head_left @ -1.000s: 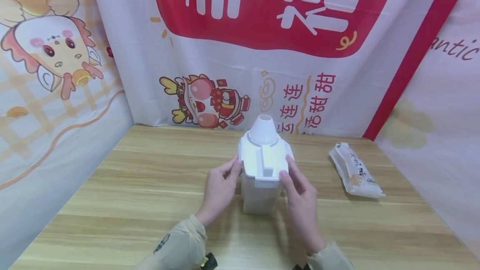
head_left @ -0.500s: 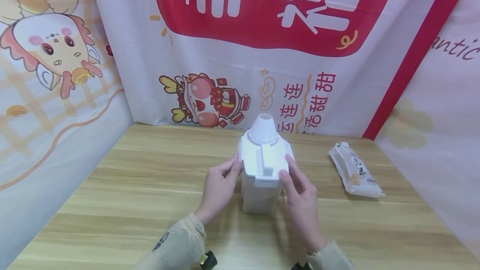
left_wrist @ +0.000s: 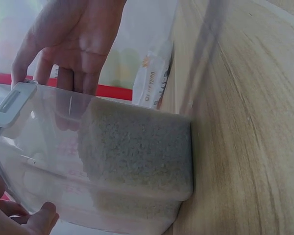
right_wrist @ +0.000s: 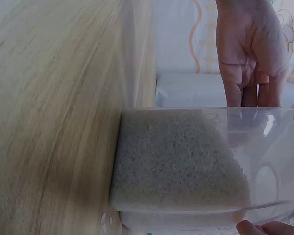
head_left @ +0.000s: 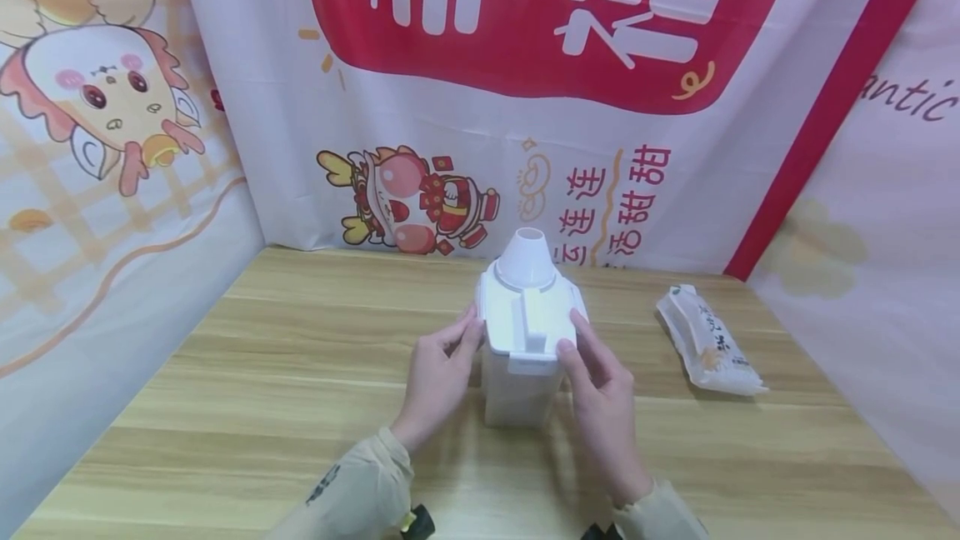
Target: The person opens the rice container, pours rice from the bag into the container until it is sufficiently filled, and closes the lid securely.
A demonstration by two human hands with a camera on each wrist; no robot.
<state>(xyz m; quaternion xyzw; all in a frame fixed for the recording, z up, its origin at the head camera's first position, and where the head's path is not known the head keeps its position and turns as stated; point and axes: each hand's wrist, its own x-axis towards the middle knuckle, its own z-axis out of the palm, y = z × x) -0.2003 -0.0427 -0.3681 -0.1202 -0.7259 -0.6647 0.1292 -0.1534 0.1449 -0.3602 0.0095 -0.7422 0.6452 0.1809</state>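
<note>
A clear rice container [head_left: 517,398] stands upright on the wooden table, with a white lid [head_left: 502,319] on top. From the lid's far end rises a white cone-shaped spout [head_left: 527,261]. Through the wall the wrist views show rice [left_wrist: 137,142] filling the lower part. My left hand [head_left: 441,377] grips the left side just under the lid, thumb and fingertips against it. Opposite, my right hand [head_left: 603,398] holds the right side, its thumb at the lid's front corner. Some fingertips are hidden behind the container in the head view.
A printed plastic bag [head_left: 708,344] lies on the table [head_left: 300,373] to the right of the container. Behind the table hangs a white and red printed cloth [head_left: 285,107], with printed cloths on both sides too. Small black objects show at the bottom edge between the forearms.
</note>
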